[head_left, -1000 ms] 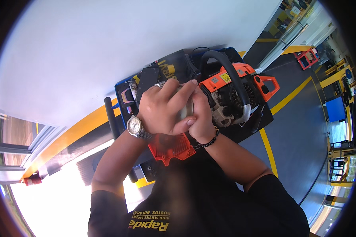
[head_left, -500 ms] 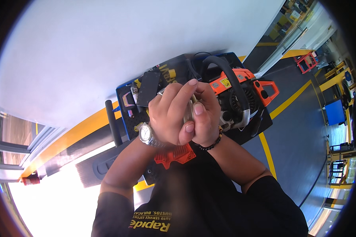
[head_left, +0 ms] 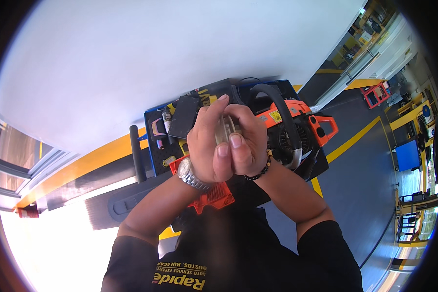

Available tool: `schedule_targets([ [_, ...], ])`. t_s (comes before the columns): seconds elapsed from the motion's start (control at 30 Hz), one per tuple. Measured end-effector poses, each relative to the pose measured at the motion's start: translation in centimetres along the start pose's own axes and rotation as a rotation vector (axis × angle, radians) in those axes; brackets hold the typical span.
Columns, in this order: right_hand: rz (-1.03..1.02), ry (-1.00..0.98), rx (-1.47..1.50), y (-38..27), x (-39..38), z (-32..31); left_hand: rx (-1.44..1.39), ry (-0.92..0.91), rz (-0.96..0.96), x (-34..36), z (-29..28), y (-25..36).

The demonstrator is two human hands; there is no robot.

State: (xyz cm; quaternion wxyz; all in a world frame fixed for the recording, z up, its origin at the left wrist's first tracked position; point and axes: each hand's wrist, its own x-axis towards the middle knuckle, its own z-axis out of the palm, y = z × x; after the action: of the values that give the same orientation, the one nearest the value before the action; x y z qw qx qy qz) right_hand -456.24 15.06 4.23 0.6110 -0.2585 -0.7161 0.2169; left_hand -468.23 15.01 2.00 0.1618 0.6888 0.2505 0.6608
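My left hand (head_left: 204,141) and my right hand (head_left: 249,141) are cupped together in front of my chest, closed around a pale, translucent part (head_left: 224,132). A seam runs along its narrow edge. Both thumbs press on the near side of it, next to each other, while the fingers cover much of the rest. Beyond my hands, to the right, an orange and black chainsaw (head_left: 289,108) with a curved black handle lies on a cart. An orange plastic cover (head_left: 216,196) with slots shows below my left wrist, partly hidden by my forearm.
The blue-edged cart (head_left: 148,118) stands against a white wall (head_left: 131,53). On it lie a dark flat box (head_left: 183,117) and small items. A black push handle (head_left: 137,153) rises at its left. Farther right are a red trolley (head_left: 375,95) and a blue panel (head_left: 408,156).
My fingers have shifted around the pale part, and more of its edge shows between my hands. The thumbs now lie side by side. My view has moved slightly over the cart.
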Motion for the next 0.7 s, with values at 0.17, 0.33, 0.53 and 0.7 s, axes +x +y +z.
schedule_targets([
  [0.17, -0.05, -0.07, -0.127, 0.0, 0.6, -0.4, -0.07, 0.032, -0.05, -0.7, 0.3, -0.6],
  [0.33, -0.116, -0.114, -0.328, -3.2, 0.8, -0.4, -0.159, 0.005, 0.004, -1.4, -0.9, 0.9],
  [0.53, -0.401, -0.049, -0.379, -4.8, -0.6, -0.2, -0.189, 0.065, 0.239, -1.6, -1.2, 2.7],
  [0.7, -0.401, -0.044, -0.315, -4.1, -1.2, -0.3, -0.209, -0.008, 0.292, -0.9, -1.8, 3.0],
])
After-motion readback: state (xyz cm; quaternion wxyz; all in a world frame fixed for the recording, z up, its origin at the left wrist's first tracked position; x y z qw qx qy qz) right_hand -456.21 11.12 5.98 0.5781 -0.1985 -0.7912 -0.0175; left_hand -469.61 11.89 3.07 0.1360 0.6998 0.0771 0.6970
